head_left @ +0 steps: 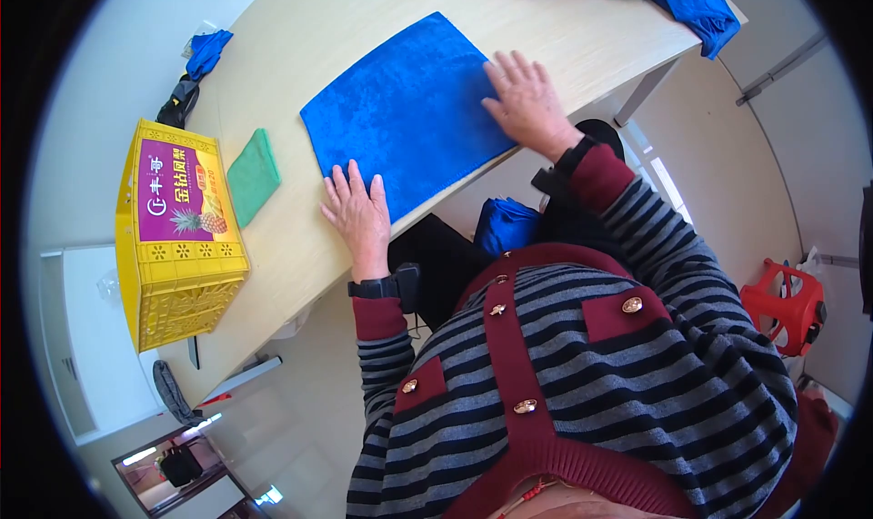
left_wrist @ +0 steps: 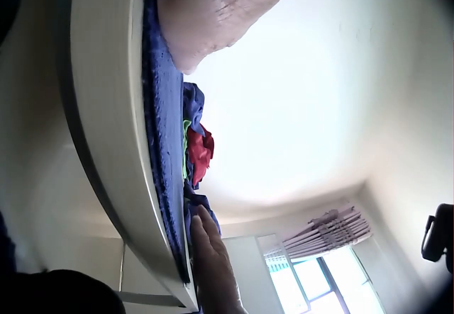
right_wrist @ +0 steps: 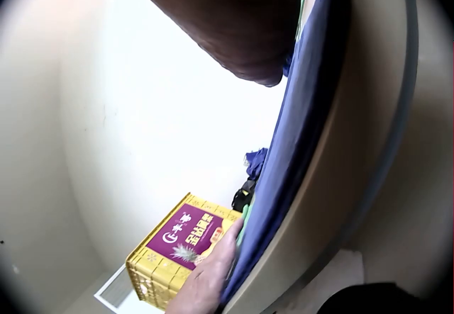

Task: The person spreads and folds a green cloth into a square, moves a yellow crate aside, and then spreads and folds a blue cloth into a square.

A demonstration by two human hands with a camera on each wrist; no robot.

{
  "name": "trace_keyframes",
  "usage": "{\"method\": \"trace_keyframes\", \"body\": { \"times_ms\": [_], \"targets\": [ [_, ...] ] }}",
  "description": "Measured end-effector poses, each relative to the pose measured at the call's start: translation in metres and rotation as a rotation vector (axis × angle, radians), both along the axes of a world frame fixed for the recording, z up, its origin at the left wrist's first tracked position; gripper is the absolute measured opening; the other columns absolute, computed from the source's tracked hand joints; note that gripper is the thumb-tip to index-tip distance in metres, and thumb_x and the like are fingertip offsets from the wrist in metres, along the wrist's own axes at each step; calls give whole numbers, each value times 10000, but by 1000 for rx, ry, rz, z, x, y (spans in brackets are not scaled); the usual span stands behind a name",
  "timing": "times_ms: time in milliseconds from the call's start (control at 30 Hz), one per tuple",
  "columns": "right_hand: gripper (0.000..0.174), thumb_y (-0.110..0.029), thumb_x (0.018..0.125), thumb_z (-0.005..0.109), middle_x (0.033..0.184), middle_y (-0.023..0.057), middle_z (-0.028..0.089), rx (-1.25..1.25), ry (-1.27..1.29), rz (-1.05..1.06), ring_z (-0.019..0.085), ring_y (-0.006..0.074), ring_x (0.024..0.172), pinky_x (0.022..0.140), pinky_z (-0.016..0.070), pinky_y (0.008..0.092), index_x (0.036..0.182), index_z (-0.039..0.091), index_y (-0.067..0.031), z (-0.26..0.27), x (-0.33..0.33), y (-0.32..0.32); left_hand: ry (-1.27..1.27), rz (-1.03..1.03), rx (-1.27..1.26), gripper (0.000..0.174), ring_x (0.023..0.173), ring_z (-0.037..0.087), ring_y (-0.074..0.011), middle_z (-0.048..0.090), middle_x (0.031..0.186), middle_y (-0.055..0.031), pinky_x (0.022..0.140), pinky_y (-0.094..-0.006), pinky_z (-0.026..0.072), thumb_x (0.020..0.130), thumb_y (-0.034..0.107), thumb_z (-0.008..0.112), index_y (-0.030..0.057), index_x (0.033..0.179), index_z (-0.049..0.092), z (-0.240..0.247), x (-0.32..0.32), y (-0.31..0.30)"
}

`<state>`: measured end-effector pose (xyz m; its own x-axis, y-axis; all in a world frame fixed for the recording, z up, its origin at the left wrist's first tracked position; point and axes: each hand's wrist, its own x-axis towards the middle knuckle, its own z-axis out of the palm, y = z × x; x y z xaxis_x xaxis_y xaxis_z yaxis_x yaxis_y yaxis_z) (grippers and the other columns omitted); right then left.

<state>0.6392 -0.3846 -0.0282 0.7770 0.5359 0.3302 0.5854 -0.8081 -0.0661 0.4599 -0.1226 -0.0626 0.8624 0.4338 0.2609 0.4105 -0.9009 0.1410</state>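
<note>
At opposite edges of the blue cloth (head_left: 409,110) — both hands (head_left: 360,217) (head_left: 527,106) well apart (palms down), fingers extended.

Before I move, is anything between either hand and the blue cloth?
Nothing visible blocks the blue cloth: the left hand is at its near left corner, the right hand over its right edge. The green cloth and yellow box are left of it.
</note>
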Motion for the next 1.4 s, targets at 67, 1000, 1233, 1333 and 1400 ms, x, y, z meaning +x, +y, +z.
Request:
{"method": "trace_keyframes", "body": {
  "times_ms": [67, 1000, 1233, 1333, 1400],
  "targets": [
    [615, -454, 1010, 528, 1571, 155, 416, 61, -6, 112, 347, 359, 1476, 1208, 259, 532, 1498, 459, -85, 6, -26, 15, -3, 0, 23, 604, 1522, 241, -379, 313, 1639, -154, 1195, -626, 171, 1063, 498, 396, 151, 1557, 396, 1, 3, -14],
    [617, -111, 837, 800, 1489, 143, 533, -53, 4, 617, 475, 303, 1408, 1149, 420, 450, 1411, 574, -109, 22, -6, -62, -173, -360, 6, 554, 1268, 555, -328, 591, 1385, -138, 1066, -472, 425, 766, 57, 779, 64, 1300, 632, 28, -78, -17],
    [323, -43, 866, 735, 1203, 136, 712, -33, 432, 748, 672, 300, 1117, 989, 531, 399, 1188, 707, -45, 108, 41, -60, -181, -372, -341, 193, 937, 667, -287, 713, 968, -101, 933, -397, 489, 774, -26, 738, 30, 955, 704, 96, -66, -14],
    [252, -55, 892, 713, 1107, 135, 737, -63, 695, 768, 702, 289, 1004, 930, 550, 376, 1142, 719, -25, 137, 101, -28, -171, -225, -523, 151, 893, 668, -219, 710, 927, -82, 864, -348, 506, 806, -14, 740, 9, 948, 696, 132, -34, 10],
    [209, -87, 921, 695, 1015, 133, 746, -17, 836, 750, 711, 259, 897, 872, 562, 349, 1112, 722, -7, 139, 131, -13, -179, -116, -702, 126, 842, 647, -139, 704, 891, -49, 783, -292, 513, 848, 28, 750, -18, 951, 693, 137, -20, 28]
  ]
}}
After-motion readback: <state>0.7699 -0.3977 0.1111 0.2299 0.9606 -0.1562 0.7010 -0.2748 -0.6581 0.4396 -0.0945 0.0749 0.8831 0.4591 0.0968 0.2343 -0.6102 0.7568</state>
